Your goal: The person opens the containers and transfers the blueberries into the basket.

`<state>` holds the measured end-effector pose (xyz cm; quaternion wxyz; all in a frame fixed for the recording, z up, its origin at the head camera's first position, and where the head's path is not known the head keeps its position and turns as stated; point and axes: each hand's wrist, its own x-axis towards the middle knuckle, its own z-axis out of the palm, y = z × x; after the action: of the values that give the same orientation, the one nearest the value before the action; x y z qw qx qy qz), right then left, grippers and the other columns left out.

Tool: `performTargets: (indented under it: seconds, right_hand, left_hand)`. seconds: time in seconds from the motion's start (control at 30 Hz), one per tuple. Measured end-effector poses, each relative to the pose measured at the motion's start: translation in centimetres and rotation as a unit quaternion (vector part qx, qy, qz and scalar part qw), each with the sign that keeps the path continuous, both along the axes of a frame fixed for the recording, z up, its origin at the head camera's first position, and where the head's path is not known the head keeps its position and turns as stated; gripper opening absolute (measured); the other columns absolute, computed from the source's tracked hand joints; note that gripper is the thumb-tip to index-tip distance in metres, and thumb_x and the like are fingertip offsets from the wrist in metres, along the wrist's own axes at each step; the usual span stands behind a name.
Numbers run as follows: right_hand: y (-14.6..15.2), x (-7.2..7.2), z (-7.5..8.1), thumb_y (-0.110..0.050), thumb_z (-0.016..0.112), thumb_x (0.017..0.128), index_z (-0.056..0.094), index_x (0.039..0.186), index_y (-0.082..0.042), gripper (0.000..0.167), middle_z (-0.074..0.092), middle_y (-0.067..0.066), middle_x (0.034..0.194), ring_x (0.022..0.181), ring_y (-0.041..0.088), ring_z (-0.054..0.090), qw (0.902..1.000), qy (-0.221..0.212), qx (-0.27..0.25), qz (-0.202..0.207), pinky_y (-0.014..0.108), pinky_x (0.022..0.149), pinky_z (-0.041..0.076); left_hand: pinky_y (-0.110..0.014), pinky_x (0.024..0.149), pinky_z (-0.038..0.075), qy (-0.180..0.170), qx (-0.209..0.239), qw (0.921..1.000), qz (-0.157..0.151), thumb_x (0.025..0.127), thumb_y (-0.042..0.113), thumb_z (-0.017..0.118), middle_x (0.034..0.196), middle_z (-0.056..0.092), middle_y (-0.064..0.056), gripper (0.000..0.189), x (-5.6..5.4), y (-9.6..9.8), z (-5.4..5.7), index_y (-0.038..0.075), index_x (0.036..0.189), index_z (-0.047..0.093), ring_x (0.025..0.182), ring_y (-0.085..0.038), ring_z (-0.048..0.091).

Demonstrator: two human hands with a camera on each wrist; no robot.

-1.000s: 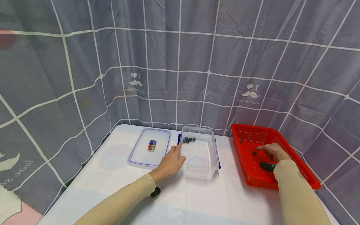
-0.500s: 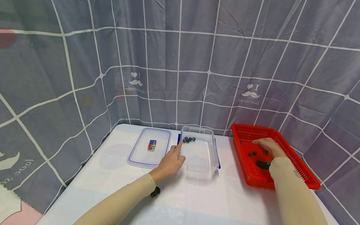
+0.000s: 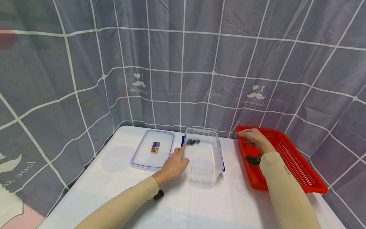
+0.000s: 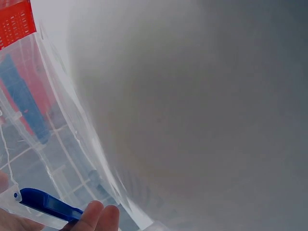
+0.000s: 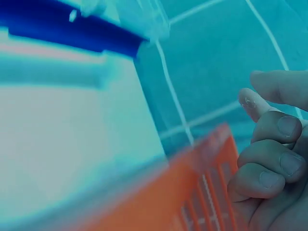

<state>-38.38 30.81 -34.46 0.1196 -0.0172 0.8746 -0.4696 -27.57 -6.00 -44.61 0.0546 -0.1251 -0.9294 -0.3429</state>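
Observation:
A clear plastic food container [image 3: 203, 156] with blue side latches [image 4: 48, 204] stands mid-table. Several blueberries [image 3: 193, 142] lie near its far left corner. My left hand [image 3: 172, 163] grips the container's left wall, its fingers by the latch and the thumb at the rim. Over the left rim of the red basket [image 3: 297, 165] is my right hand [image 3: 255, 138], thumb and forefinger reaching leftward. In the right wrist view its other fingers [image 5: 269, 156] are curled. Whether something small sits between the fingertips cannot be told. One blueberry [image 3: 245, 143] shows in the basket; my arm hides part of its floor.
Left of the container lies its clear lid [image 3: 143, 159] with a blue seal edge and a colourful label [image 3: 155, 148]. A white patterned cloth [image 3: 183, 206] covers the table. Grey checked curtains [image 3: 194, 79] hang close behind and at both sides.
My right hand has risen from the basket's middle and moved left to its rim. Two blueberries seen on the basket floor earlier are now behind my arm. The left hand stays put.

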Motion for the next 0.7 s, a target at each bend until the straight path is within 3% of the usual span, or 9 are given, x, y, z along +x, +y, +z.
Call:
performTargets:
  seconds: [0.27,0.53,0.7]
  right_hand:
    - [-4.8,-1.1,0.2,-0.032,0.061,0.099,0.059,0.136,-0.001,0.048,0.033,-0.005,0.061,0.056,0.013,0.029,0.9994,-0.005,-0.034,-0.003,0.027,0.058,0.036]
    - [-8.7,-1.8,-0.6,-0.026,0.058,0.101,0.055,0.141,0.0,0.047,0.032,-0.004,0.06,0.055,0.014,0.027,0.9974,-0.018,-0.068,0.013,0.025,0.055,0.033]
    - [-10.8,-2.0,-0.4,-0.024,0.058,0.101,0.058,0.137,0.001,0.044,0.034,-0.002,0.066,0.059,0.014,0.028,0.9947,-0.013,-0.099,0.025,0.026,0.062,0.035]
  left_hand:
    - [-0.054,0.1,0.048,-0.002,0.001,1.0,0.008,0.097,0.035,0.045,0.148,0.044,-0.019,0.071,-0.2,-0.2,-0.2,0.015,0.162,0.023,0.125,-0.035,0.056]
    - [-0.053,0.1,0.048,-0.009,0.0,1.0,0.004,0.098,0.036,0.043,0.148,0.044,-0.02,0.071,0.1,0.0,-0.3,0.015,0.162,0.022,0.124,-0.035,0.056]
    - [-0.053,0.099,0.048,-0.002,0.002,1.0,-0.001,0.098,0.036,0.043,0.147,0.044,-0.02,0.07,0.1,0.0,-0.1,0.015,0.162,0.022,0.122,-0.035,0.057]
